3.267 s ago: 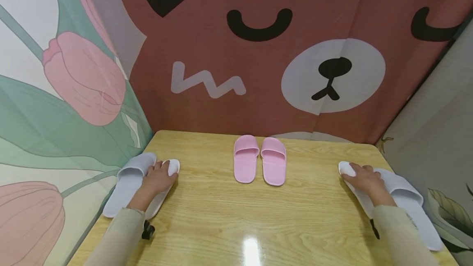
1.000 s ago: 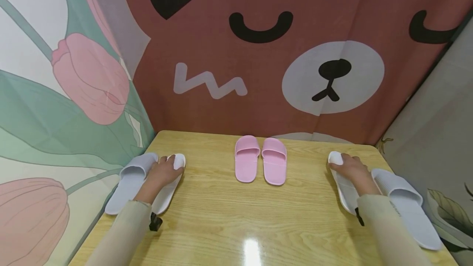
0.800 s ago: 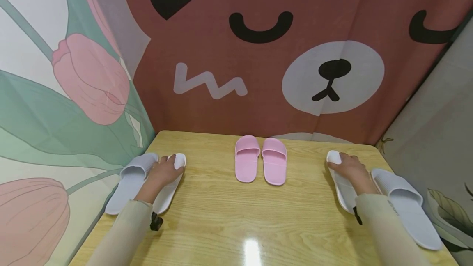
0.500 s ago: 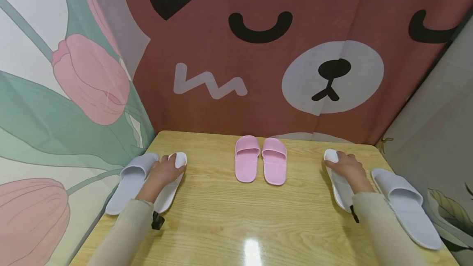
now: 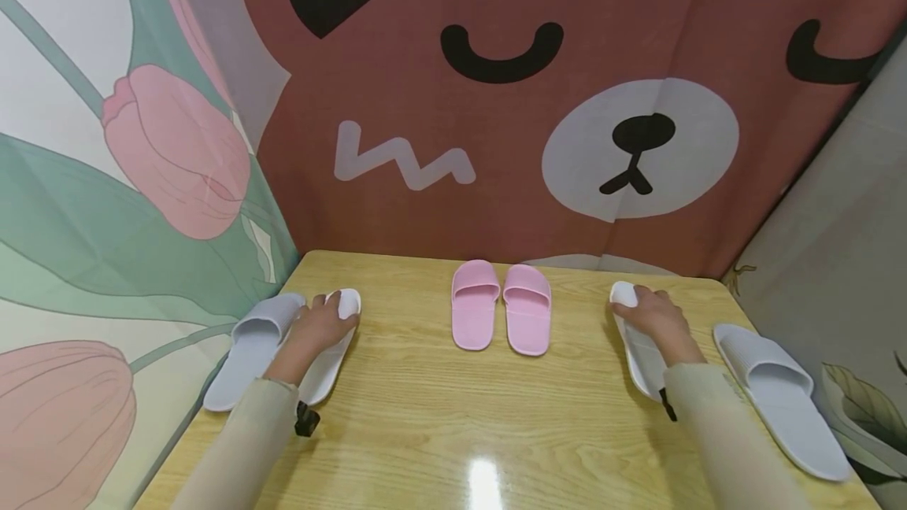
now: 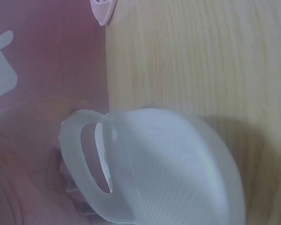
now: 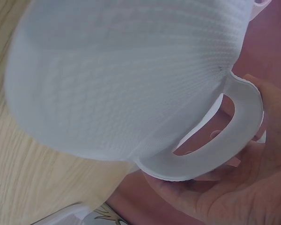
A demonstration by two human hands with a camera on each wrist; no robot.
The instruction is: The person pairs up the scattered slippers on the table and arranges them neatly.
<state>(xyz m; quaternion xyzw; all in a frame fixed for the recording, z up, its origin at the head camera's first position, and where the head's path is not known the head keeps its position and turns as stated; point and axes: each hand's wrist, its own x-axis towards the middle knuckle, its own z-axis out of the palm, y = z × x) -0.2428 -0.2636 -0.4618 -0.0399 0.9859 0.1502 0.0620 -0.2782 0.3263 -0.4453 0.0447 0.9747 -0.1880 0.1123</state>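
Observation:
In the head view my left hand [image 5: 315, 333] grips the strap end of a white slipper [image 5: 326, 372] at the table's left side. The left wrist view shows that slipper's ribbed sole [image 6: 178, 168] tilted above the wood, its strap opening beside the palm. On the right, my right hand [image 5: 657, 319] holds another white slipper [image 5: 639, 356] by its strap, thumb over the toe side. Its textured sole [image 7: 117, 79] fills much of the right wrist view. Fellow white slippers lie on the table outside each hand, one at left [image 5: 241, 368] and one at right [image 5: 797, 419].
A pair of pink slippers, left one [image 5: 473, 325] and right one [image 5: 527, 329], lies side by side at the back middle of the wooden table [image 5: 439, 423]. A brown bear-print cloth [image 5: 397, 219] stands behind; printed cloths flank both sides.
The right hand has carried its slipper leftward and back, away from the slipper at far right. The left hand has shifted its slipper slightly right and back. The pink pair stays put.

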